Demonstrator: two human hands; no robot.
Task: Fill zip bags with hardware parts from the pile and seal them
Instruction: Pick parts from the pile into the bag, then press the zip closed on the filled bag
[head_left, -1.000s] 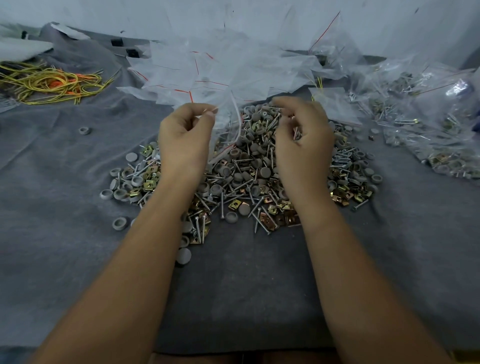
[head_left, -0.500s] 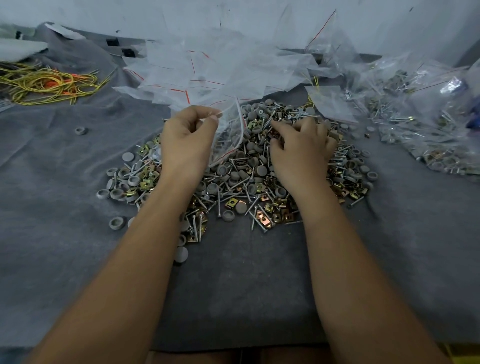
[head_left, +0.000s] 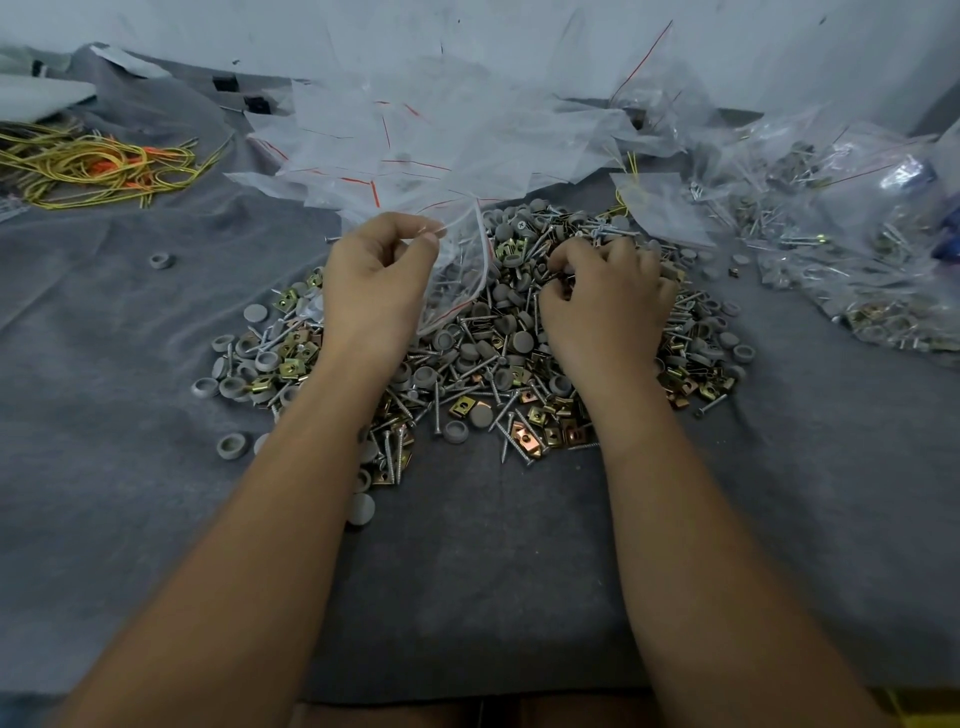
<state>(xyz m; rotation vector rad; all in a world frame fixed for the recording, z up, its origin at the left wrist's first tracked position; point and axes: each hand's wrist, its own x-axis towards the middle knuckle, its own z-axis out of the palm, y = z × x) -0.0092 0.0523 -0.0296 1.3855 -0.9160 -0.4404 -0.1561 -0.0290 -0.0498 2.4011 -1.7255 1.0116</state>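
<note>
**One bag open, a big pile still to pack**

While most of the work seems left to do, the grey-clothed worktop carries a broad pile of hardware parts at its middle: grey caps, silver screws and brass-coloured clips, mixed together. Behind the pile lies a heap of empty zip bags with red seal lines, and at the far right sit filled bags, so some packing looks done. A bundle of yellow ties rests far left. The left hand pinches the rim of a clear zip bag between thumb and forefinger, holding it up, mouth open, over the pile; it looks nearly empty. The right hand is curled into the pile beside it, fingers gathering parts.
</note>
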